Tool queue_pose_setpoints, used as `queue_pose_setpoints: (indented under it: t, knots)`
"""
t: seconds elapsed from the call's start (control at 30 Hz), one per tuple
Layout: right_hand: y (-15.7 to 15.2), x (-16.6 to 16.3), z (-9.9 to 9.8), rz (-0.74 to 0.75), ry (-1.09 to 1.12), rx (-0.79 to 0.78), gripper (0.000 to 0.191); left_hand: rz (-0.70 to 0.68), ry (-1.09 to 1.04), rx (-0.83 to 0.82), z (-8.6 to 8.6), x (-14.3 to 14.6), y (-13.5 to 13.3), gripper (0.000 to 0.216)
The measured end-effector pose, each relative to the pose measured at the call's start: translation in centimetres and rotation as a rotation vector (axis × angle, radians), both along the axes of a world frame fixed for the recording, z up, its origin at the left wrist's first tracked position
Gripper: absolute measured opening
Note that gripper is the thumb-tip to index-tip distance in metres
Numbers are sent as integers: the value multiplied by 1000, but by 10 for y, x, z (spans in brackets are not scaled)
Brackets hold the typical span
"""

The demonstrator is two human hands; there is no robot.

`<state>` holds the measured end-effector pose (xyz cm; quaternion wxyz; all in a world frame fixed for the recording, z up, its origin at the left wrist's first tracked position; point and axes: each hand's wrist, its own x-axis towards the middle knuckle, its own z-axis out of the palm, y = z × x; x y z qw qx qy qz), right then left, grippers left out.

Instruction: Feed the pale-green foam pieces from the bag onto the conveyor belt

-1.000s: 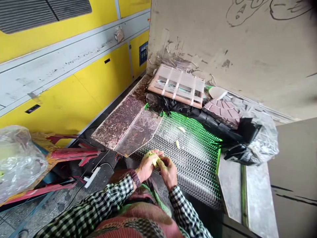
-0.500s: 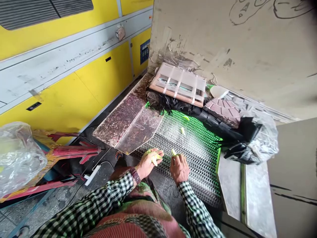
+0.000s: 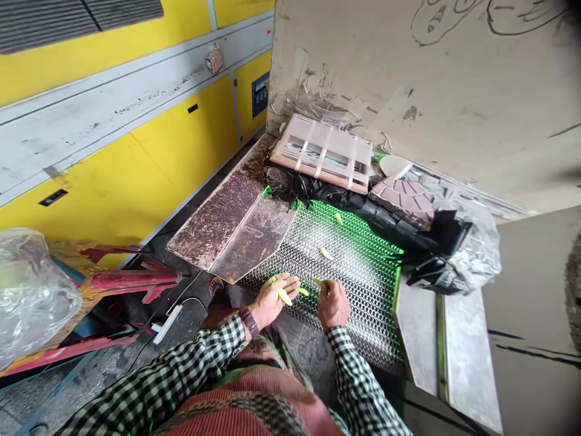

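Note:
My left hand point(image 3: 272, 300) is palm up with its fingers extended, and a small pale yellow-green elongated piece point(image 3: 285, 297) rests on it. Another such piece point(image 3: 303, 292) lies just off the fingertips; whether it touches them or the mesh I cannot tell. Thumb and fingers of my right hand point(image 3: 334, 304) are closed on a slim yellow-green piece point(image 3: 316, 281), its tip poking out to the left. Both hands are over the near part of a metal mesh belt point(image 3: 363, 303). Farther up the belt lie two more yellow-green pieces, a near one point(image 3: 325, 254) and a far one point(image 3: 338, 219).
Black plastic sheeting point(image 3: 394, 221) crosses the belt's far end, with a taped framed panel point(image 3: 324, 151) on top. Metal side plates flank the belt, a stained left one point(image 3: 227, 224) and a grey right one point(image 3: 467, 345). Yellow cabinets point(image 3: 190, 139) stand left, near a plastic-wrapped bundle point(image 3: 36, 297).
The piece at my right hand is now drawn down into its pinch. On the belt, the nearer loose piece sits closer to me. One piece now shows beyond my left fingertips. The view shifts slightly.

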<state>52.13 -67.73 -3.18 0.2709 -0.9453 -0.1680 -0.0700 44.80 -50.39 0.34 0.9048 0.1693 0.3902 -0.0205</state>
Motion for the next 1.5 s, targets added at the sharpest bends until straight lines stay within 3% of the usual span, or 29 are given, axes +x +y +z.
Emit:
queue_pose_setpoints:
  t: [0.17, 0.33, 0.43, 0.63, 0.73, 0.83, 0.97, 1.07, 1.13, 1.23, 1.33, 1.5]
  knots:
    - [-15, -1, -6, 198, -136, -182, 28, 24, 19, 3, 2, -2, 4, 19]
    - [-10, 4, -4, 113, -179, -107, 17, 44, 6, 2, 3, -5, 7, 20]
    - [-2, 33, -7, 97, -162, -105, 22, 38, 2, -5, 9, -5, 9, 23]
    - [11, 122, -8, 106, -46, -188, 35, 18, -14, -6, 16, -11, 10, 27]
    - [11, 142, -3, 88, -56, -151, 39, 34, 5, -17, 15, -15, 11, 27]
    - [5, 125, -2, 89, -119, -136, 36, 64, 2, -29, 14, -16, 14, 26]
    - [-6, 70, -8, 264, -165, -229, 32, 103, -21, -54, 13, -10, 16, 27]
    - [-6, 35, -2, 269, -179, -227, 23, 99, -27, -65, 13, -4, 13, 26]
    - [1, 14, 11, 214, -117, -119, 22, 90, -39, -66, 12, -1, 9, 25]
    - [20, -18, 30, 219, 200, 170, 24, 85, -57, -47, 10, 5, 2, 24]
    - [34, -44, 36, 225, 438, 394, 26, 90, -48, -8, 8, 10, -6, 26]
    - [23, -43, 31, 78, 461, 462, 27, 43, -100, 16, 6, 14, -10, 27]
